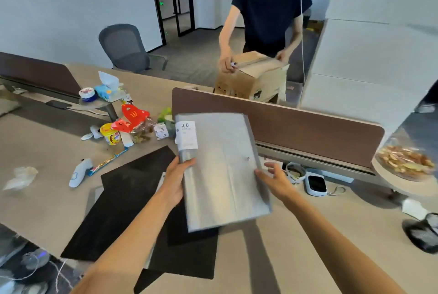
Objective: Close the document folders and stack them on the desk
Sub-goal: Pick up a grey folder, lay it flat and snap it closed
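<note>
A closed grey document folder with a white "20" label is held above the desk, blurred by motion. My left hand grips its spine edge, thumb on the cover. My right hand touches its right edge with fingers spread. Below it lie black folders spread open on the beige desk, partly hidden by my arms and the grey folder.
Snack packets, a yellow tub and a white remote clutter the desk's left. A brown divider panel runs behind the folder. A small white device sits right of my hand. A person handles a cardboard box beyond.
</note>
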`<state>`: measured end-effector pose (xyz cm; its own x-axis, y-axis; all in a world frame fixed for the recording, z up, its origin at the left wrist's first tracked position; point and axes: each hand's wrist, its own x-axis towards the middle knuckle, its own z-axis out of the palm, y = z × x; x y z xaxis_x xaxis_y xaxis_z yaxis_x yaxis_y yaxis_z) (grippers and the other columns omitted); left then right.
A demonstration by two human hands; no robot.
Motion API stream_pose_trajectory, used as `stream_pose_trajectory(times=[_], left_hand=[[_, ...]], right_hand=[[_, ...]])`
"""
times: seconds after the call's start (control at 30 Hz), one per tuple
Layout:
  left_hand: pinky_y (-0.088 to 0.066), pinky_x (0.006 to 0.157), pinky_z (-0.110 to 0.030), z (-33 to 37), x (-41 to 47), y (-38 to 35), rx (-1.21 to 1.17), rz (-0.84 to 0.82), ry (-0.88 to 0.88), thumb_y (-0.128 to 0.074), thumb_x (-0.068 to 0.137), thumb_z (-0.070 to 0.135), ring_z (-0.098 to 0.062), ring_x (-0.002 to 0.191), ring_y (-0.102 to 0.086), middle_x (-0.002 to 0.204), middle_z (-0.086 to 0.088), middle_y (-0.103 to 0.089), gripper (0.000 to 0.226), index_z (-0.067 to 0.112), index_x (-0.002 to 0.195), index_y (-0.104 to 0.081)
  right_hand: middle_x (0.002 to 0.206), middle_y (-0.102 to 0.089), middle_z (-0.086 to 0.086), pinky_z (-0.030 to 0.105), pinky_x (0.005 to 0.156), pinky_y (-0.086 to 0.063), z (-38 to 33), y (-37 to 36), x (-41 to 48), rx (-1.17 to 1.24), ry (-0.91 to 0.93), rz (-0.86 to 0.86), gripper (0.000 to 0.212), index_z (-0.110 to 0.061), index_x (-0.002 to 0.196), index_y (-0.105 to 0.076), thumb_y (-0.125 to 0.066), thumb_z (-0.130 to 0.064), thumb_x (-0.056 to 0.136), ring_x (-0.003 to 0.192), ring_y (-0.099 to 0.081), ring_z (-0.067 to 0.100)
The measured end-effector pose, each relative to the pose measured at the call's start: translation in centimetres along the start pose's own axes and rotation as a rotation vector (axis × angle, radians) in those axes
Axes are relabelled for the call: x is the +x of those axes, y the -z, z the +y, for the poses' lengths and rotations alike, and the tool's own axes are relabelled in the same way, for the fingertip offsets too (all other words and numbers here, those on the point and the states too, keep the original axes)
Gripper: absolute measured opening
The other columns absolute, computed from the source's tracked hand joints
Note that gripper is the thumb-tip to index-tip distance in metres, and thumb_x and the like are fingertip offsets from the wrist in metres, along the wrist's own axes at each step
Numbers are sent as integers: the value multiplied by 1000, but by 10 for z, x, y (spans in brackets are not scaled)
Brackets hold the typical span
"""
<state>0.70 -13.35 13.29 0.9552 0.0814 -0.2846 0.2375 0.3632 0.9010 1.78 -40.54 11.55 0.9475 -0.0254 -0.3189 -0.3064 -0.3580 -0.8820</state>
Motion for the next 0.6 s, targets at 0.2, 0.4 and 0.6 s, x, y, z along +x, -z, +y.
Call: stream_pose_trajectory(times=[0.2, 0.4, 0.6], left_hand=[[-54, 85, -42, -57, 21, -29, 168, -130, 168, -62, 88, 7, -27, 94, -66, 110, -9, -69, 37, 18, 122, -57], [-51, 95, -44, -137, 37, -33, 395, -234, 300, -71, 84, 15, -23, 105, -65, 119, -6, -66, 53, 21, 131, -48], [-46, 103, -45, -189, 48, -39, 734, -390, 315, -63, 87, 13, -25, 121, -53, 136, -4, -51, 64, 23, 143, -34]], right_hand=[[105, -62, 14, 32, 71, -54, 67, 34, -16, 328, -173, 204, 30, -7, 122, -51, -54, -14, 93, 87, -62, 25], [71, -57, 12, 18, 37, -45, 133, 42, -48, 112, -361, 307, 21, 0, 90, -52, -36, 14, 91, 38, -58, 8], [68, -68, 0, 39, 71, -54, 183, 34, -83, -190, -417, 351, 39, -24, 67, -57, -46, 13, 75, 70, -68, 27]])
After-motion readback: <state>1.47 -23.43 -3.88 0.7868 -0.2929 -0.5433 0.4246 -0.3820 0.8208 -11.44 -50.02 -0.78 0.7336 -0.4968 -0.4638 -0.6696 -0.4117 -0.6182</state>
